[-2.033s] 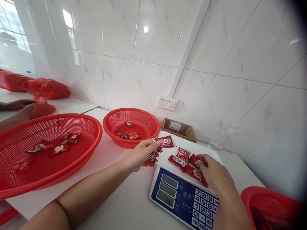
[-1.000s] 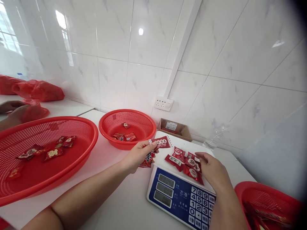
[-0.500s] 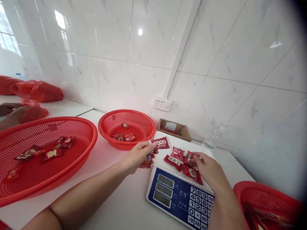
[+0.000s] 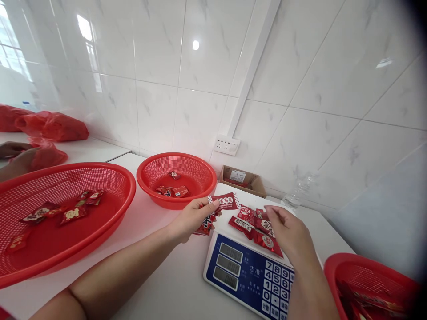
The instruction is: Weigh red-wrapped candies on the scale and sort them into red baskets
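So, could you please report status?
Left hand holding red plastic packets. Right hand at red glossy packets on blue-and-white electronic scale. Right forearm partly hiding keypad.

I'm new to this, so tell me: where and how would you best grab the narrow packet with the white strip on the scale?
Probably pinch the narrow packet by its left end, from the left: that end lies free on the scale, while other packets crowd its right end.
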`<state>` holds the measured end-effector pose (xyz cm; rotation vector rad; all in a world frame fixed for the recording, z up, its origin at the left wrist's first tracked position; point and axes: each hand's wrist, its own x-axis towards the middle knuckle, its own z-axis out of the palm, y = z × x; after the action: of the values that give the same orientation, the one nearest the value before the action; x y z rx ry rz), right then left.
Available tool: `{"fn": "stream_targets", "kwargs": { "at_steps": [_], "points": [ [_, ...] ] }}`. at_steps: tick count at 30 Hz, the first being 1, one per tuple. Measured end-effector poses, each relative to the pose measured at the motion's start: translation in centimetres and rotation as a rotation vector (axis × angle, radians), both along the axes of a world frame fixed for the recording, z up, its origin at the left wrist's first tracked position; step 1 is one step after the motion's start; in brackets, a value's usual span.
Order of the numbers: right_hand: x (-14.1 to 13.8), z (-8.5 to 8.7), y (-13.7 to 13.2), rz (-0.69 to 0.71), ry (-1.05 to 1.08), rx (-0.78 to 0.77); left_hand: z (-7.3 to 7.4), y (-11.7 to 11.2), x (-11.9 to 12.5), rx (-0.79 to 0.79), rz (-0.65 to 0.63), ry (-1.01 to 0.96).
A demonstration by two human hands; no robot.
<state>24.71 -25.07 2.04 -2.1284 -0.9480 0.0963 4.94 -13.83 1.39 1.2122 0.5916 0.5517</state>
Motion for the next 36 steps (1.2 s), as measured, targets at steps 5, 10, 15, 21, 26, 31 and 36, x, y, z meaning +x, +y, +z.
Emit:
{"fn": "stream_targets", "kwargs": {
  "at_steps": [5, 10, 15, 21, 26, 31, 36],
  "points": [
    [-4.8, 0.0, 1.1, 0.479, 0.288, 0.080, -0.3, -0.1, -0.1, 0.063, -0.081, 0.019],
    [-7.1, -0.6, 2.0, 0.613, 0.422, 0.184, 0.1, -0.1, -0.6, 0.131, -0.161, 0.011],
    [-6.8, -0.9, 2.1, 0.597, 0.470, 0.279, 0.2, -0.1, -0.6, 0.126, -0.155, 0.016],
    [-6.8, -1.2, 2.4, 0.560, 0.471, 0.317, 0.3, -0.2, -0.7, 0.119, -0.177, 0.047],
    [-6.9, -1.0, 2.4, 0.567, 0.460, 0.354, 0.3, -0.2, -0.7, 0.129, -0.204, 0.045],
    [-7.6, -0.6, 2.4, 0.525, 0.322, 0.350, -0.2, -0.2, -0.4, 0.142, -0.173, 0.045],
    [-8.0, -0.5, 2.4, 0.509, 0.252, 0.364, -0.6, -0.2, -0.2, 0.134, -0.131, -0.012]
  ]
}}
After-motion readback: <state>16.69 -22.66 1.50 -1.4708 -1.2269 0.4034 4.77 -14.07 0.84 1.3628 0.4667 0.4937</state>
